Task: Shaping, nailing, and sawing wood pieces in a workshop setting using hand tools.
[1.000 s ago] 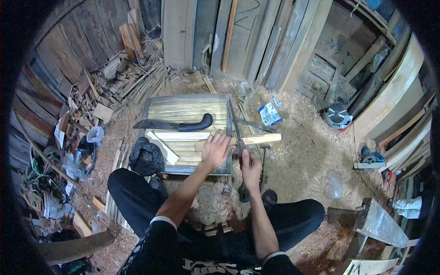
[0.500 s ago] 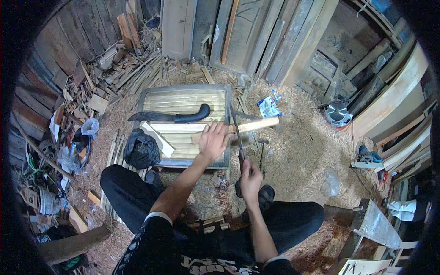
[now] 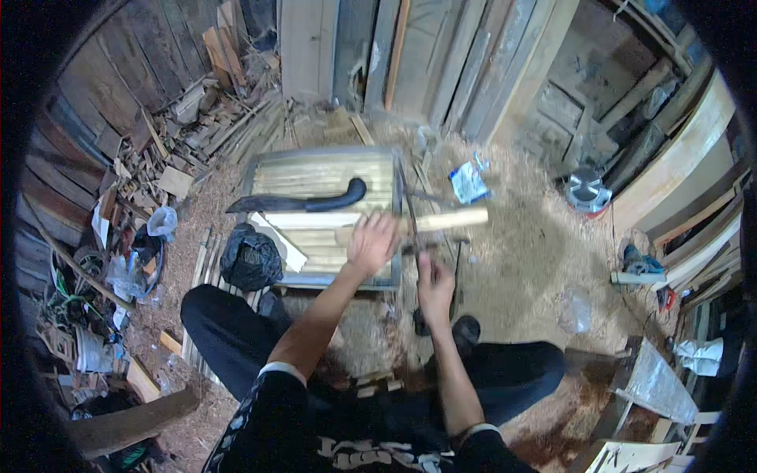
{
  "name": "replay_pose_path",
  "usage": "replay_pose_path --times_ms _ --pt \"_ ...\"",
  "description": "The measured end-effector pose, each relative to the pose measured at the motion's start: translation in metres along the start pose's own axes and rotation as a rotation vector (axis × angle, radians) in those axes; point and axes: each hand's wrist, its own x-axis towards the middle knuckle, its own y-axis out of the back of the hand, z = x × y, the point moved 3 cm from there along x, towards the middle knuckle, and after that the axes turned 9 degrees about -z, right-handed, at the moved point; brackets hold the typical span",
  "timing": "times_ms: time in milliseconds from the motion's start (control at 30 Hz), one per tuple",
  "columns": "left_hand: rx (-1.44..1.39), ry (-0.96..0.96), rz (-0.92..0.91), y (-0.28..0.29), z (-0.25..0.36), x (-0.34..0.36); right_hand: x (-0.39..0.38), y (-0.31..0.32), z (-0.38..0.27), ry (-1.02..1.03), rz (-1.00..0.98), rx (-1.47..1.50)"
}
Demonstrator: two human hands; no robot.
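A pale wooden strip (image 3: 456,220) lies across the slatted wooden panel (image 3: 331,169) and juts past its right edge. My left hand (image 3: 374,241) presses down on the strip, fingers laid over it and holding it. In my closed right hand (image 3: 435,288) is a handsaw (image 3: 412,213), seen nearly edge-on, its thin blade pointing away from me across the strip. Motion blurs the right hand, and its grip partly hides the handle. On the panel, beyond my left hand, rests a machete (image 3: 315,204) with a dark curved handle. A white board offcut (image 3: 281,243) lies left of that hand.
A black plastic bag (image 3: 250,256) sits at the panel's near left corner. A thin hammer-like tool (image 3: 458,256) is right of the saw. Farther right are a circular saw (image 3: 587,191) and a blue power tool (image 3: 640,262). Scrap wood (image 3: 150,154) is heaped at left; sawdust covers the floor.
My right hand has moved forward, away from me, with the handsaw. The left hand stays on the wooden strip. The whole view has shifted slightly.
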Motion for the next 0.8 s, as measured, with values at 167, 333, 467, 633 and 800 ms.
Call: replay_pose_path --times_ms 167,333,467,633,800 --pt "0.0 -0.119 -0.032 -0.005 0.007 -0.001 -0.02 0.003 0.012 -0.009 0.037 0.115" --pt "-0.026 -0.04 0.023 0.004 0.008 0.003 -0.005 -0.007 0.004 -0.057 0.073 0.066" --pt "-0.071 -0.031 0.033 0.003 0.008 0.006 0.005 0.008 0.019 -0.269 -0.026 0.476" --pt "-0.075 -0.035 0.066 -0.002 0.002 0.001 -0.004 -0.005 -0.008 -0.019 0.089 0.095" --pt "-0.053 -0.041 0.016 0.003 0.007 0.006 -0.009 -0.001 0.015 -0.179 0.044 0.276"
